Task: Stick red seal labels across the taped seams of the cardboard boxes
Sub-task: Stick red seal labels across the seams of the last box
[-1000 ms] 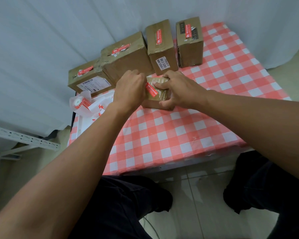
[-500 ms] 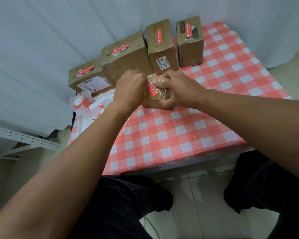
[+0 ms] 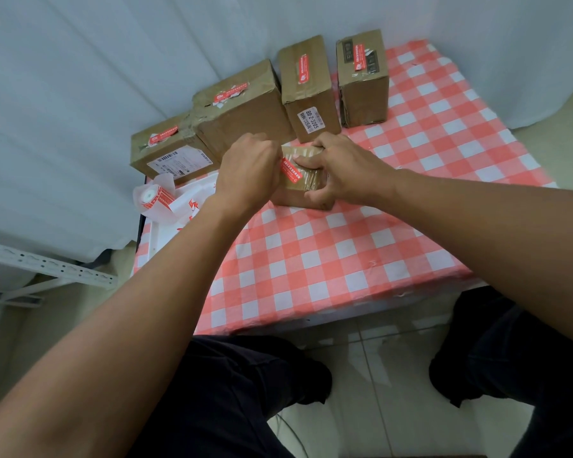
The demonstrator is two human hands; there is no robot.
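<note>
Both hands clamp small tape-wrapped brown cardboard box (image 3: 303, 186): left hand (image 3: 248, 173) fisted over red seal label (image 3: 291, 171), right hand (image 3: 341, 170) gripping; checked worktop (image 3: 328, 259) open toward near edge.

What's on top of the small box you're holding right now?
A red seal label lies across the glossy tape on the small box. The right hand presses there; the left hand covers the label's left end.

Left hand (image 3: 250, 171) fisted; right hand (image 3: 341, 170) curled (2 forearms outstretched).
</note>
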